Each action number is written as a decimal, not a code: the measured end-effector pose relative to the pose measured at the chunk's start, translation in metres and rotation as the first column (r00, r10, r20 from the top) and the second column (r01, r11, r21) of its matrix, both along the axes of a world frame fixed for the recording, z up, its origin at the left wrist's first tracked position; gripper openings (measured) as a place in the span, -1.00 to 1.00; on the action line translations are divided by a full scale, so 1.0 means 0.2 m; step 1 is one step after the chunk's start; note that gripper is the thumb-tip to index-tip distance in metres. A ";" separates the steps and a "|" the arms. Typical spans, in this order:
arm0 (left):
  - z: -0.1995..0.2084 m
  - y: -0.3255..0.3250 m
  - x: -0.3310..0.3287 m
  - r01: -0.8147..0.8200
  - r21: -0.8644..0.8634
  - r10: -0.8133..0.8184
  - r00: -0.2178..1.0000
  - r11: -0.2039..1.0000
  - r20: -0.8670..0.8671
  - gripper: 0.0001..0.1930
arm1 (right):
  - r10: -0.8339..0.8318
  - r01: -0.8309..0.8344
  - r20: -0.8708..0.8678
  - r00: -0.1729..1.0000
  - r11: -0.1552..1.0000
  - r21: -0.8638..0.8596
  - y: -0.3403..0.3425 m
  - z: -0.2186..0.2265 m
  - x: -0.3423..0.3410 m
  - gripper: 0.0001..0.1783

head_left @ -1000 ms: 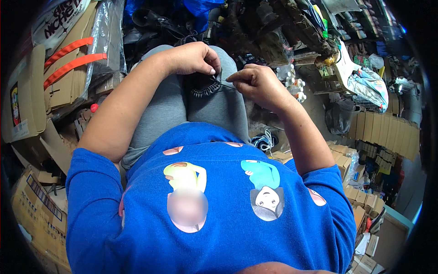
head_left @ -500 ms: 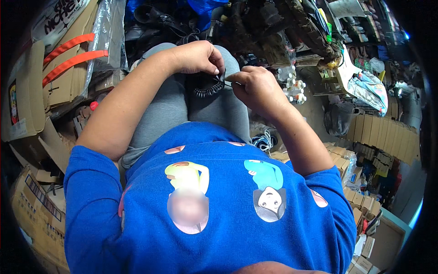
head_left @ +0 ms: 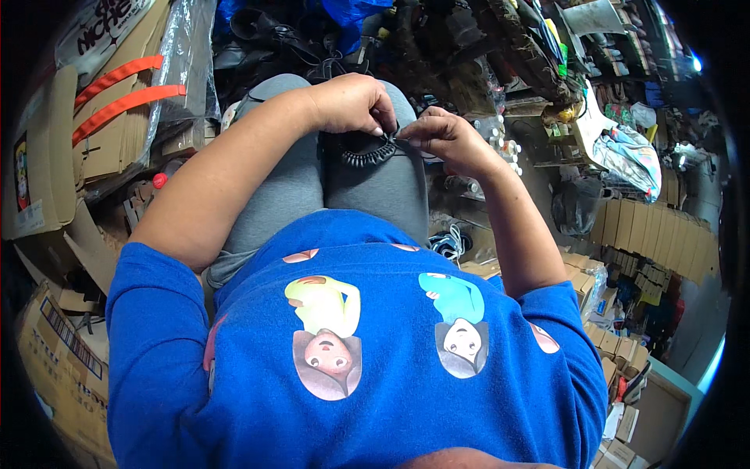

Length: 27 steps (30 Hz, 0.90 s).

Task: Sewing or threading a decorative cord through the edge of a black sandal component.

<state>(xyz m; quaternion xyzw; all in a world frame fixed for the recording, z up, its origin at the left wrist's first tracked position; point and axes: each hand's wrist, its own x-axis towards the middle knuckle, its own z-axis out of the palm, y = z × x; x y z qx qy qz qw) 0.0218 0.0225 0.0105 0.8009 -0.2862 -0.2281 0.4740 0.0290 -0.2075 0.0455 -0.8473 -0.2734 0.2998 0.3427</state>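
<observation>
A black curved piece [head_left: 369,155] with a row of small grey, tooth-like parts along its lower edge rests over my grey-clad thighs. My left hand [head_left: 351,105] is closed on its upper end, thumb and fingertips pinched together. From the other side my right hand [head_left: 451,141] reaches in, its thumb and forefinger pinched at that same end. The fingertips of both hands almost meet there. Whether my right fingers hold the piece itself or something thin beside it is too small to make out.
Cardboard boxes [head_left: 48,156] and flattened card with orange straps [head_left: 129,105] stand at the left. Dark shoes [head_left: 266,31] are heaped ahead. Small white bottles [head_left: 508,148] stand beyond my right hand, and a long row of cartons [head_left: 656,234] lies at the far right.
My right hand has moved slightly up and left, its fingers now up against the piece's end. The black piece and my left hand have shifted a little to the right.
</observation>
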 end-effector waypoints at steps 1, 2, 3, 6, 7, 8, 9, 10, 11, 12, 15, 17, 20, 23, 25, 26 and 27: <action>0.00 0.00 0.00 0.002 -0.001 -0.002 1.000 1.000 0.000 -0.75 | 0.002 -0.002 -0.011 1.000 1.000 0.006 -0.01 -0.01 0.00 -0.78; 0.00 0.00 0.01 0.003 0.009 -0.003 1.000 1.000 -0.010 -0.75 | 0.004 -0.004 -0.021 1.000 1.000 0.013 -0.01 -0.02 0.00 -0.78; 0.00 0.00 0.01 0.003 0.019 -0.002 1.000 1.000 -0.019 -0.76 | 0.003 -0.003 -0.021 1.000 1.000 0.012 0.00 -0.02 0.00 -0.78; 0.00 0.00 0.00 -0.037 0.052 0.041 0.996 0.998 -0.078 -0.78 | -0.011 0.011 -0.040 0.999 1.000 0.016 0.05 -0.04 -0.03 -0.82; 0.02 0.01 0.01 -0.038 0.053 0.042 0.996 0.998 -0.075 -0.78 | -0.076 0.085 -0.099 0.992 0.993 0.087 0.06 -0.07 -0.05 -0.83; 0.03 0.01 0.00 -0.039 0.074 0.048 0.991 0.997 -0.126 -0.76 | -0.136 0.162 -0.163 0.977 0.975 0.155 0.08 -0.08 -0.07 -0.83; 0.04 0.01 0.00 -0.038 0.096 0.055 0.983 0.995 -0.177 -0.75 | -0.131 0.132 -0.018 0.991 0.983 0.128 0.08 -0.08 -0.10 -0.82; 0.04 0.02 -0.02 -0.032 0.102 0.050 0.983 0.994 -0.179 -0.75 | -0.137 0.138 -0.021 0.990 0.981 0.134 0.09 -0.06 -0.11 -0.82; 0.03 0.02 -0.06 -0.176 0.092 0.170 0.983 0.980 0.069 -0.72 | -0.112 0.100 0.099 0.989 0.988 0.116 0.08 -0.05 -0.12 -0.80; 0.01 0.04 -0.09 -0.307 0.046 0.278 0.909 0.951 0.309 -0.69 | -0.086 0.067 0.217 0.972 0.993 0.093 0.07 -0.04 -0.12 -0.78; -0.02 0.15 -0.20 -0.344 -0.019 0.326 0.870 0.939 0.371 -0.60 | -0.055 0.033 0.277 0.959 0.996 0.085 0.03 -0.04 -0.16 -0.68; 0.04 0.17 -0.29 -0.353 -0.048 0.342 0.852 0.935 0.396 -0.58 | -0.066 0.042 0.278 0.958 0.995 0.090 0.02 -0.03 -0.19 -0.65; 0.09 0.15 -0.39 -0.433 -0.023 0.430 0.886 0.901 0.175 -0.73 | -0.069 0.063 0.352 0.933 0.998 0.029 0.02 -0.04 -0.26 -0.60; 0.03 0.11 -0.44 -0.518 0.036 0.441 0.762 0.855 0.474 -0.83 | -0.028 0.041 0.502 0.864 0.999 -0.014 0.03 -0.07 -0.30 -0.56; 0.03 0.10 -0.44 -0.520 0.054 0.424 0.748 0.852 0.510 -0.83 | -0.017 0.037 0.530 0.848 0.999 -0.026 0.02 -0.08 -0.32 -0.57; 0.02 0.09 -0.44 -0.527 0.069 0.410 0.731 0.847 0.545 -0.83 | -0.002 0.030 0.557 0.830 0.999 -0.041 0.02 -0.08 -0.33 -0.58; 0.02 0.09 -0.44 -0.525 0.070 0.408 0.732 0.848 0.546 -0.83 | -0.004 0.032 0.558 0.830 0.999 -0.040 0.02 -0.08 -0.34 -0.58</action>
